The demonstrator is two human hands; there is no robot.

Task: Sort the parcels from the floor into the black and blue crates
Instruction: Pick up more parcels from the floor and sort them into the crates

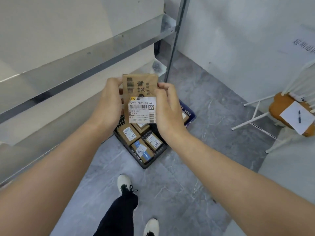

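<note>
I hold a flat brown parcel [139,87] with a white shipping label up in front of me, label facing me. My left hand [109,103] grips its left edge and my right hand [167,109] grips its right edge. Below it on the floor stands the black crate [153,159], holding several brown labelled boxes. Behind my right hand only a corner of the blue crate [188,114] shows; the rest is hidden.
A metal shelving rack [85,53] runs along the left, its upright post [175,40] just beyond the crates. At right stands a white-legged stool [288,113] with paper and a pen on it. My feet [125,183] are on the grey marble floor.
</note>
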